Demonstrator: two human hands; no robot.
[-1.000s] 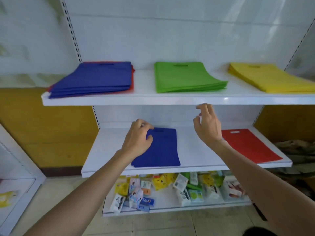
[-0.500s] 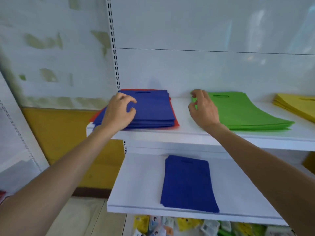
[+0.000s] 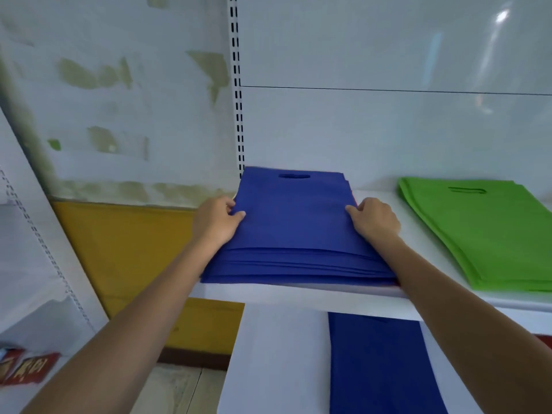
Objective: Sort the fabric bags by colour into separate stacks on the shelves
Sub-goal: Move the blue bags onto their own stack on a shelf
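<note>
A stack of blue fabric bags (image 3: 295,228) lies on the upper white shelf (image 3: 301,294), with a thin red edge showing under its right side. My left hand (image 3: 216,221) pinches the stack's left edge, thumb on top. My right hand (image 3: 373,221) grips the right edge the same way. A green stack (image 3: 484,231) lies further right on the same shelf. One single blue bag (image 3: 382,366) lies flat on the lower shelf (image 3: 274,360).
A slotted metal upright (image 3: 237,85) runs up behind the blue stack. Left of the shelving stand a yellow and peeling white wall and another white rack (image 3: 44,264). Red packets (image 3: 27,369) lie at the lower left.
The view swung up and left from the lower shelf to the upper one. Both hands rose from the single blue bag and took hold of the blue stack's two side edges.
</note>
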